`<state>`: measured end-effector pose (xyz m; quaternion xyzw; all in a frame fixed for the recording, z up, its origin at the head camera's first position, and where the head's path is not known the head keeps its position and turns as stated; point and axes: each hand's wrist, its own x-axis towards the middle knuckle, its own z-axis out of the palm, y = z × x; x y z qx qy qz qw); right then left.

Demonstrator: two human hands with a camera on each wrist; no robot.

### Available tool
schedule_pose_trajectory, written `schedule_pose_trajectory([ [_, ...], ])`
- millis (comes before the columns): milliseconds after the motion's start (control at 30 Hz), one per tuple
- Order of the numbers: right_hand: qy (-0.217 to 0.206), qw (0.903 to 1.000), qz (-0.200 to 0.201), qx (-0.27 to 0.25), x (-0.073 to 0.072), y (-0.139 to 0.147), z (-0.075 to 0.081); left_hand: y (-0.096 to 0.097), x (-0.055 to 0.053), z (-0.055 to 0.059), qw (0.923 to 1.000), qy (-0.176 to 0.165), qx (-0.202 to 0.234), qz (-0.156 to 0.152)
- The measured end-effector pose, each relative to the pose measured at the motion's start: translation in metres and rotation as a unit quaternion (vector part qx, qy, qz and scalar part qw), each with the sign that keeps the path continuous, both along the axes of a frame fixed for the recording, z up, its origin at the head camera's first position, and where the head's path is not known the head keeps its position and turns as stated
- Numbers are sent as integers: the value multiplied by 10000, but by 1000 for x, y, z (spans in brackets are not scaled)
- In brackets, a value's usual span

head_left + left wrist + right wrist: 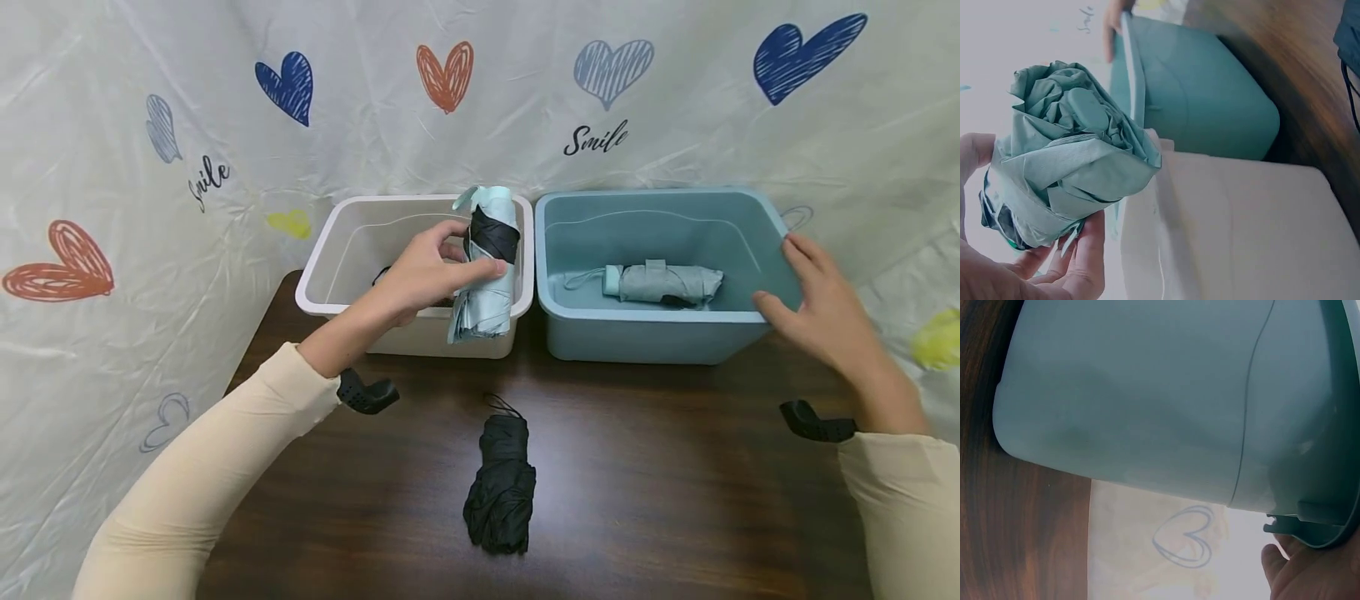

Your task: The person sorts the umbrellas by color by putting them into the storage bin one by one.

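My left hand (427, 271) holds a folded light-blue umbrella (487, 292) with a black band around it, upright over the right part of the white bin (442, 342). In the left wrist view the bunched end of the umbrella (1079, 169) faces the camera, with thumb and fingers on either side of it. My right hand (828, 312) grips the right front corner of the blue bin (637, 337) at its rim. Inside that bin lies another folded light-blue umbrella (667, 283) with a wrist loop.
A folded black umbrella (502, 487) with a cord loop lies on the dark wooden table (637, 483) in front of the bins. Something dark shows inside the white bin, mostly hidden by my left hand. Behind hangs a white sheet (360, 100) printed with hearts.
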<state>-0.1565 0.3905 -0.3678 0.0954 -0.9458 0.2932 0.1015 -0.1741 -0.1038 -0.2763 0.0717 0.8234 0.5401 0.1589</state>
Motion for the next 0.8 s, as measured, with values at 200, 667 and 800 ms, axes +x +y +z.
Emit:
schedule_pose_trajectory([
  [200, 50, 10000, 8, -54, -1, 0, -1, 13, -15, 8, 9994, 156, -322, -25],
  [667, -9, 10000, -4, 14, -3, -5, -2, 49, -45, 29, 9966, -412, -476, -526],
  [800, -25, 9997, -124, 219, -1, -5, -4, 66, -49, 27, 9945, -573, -455, -755],
])
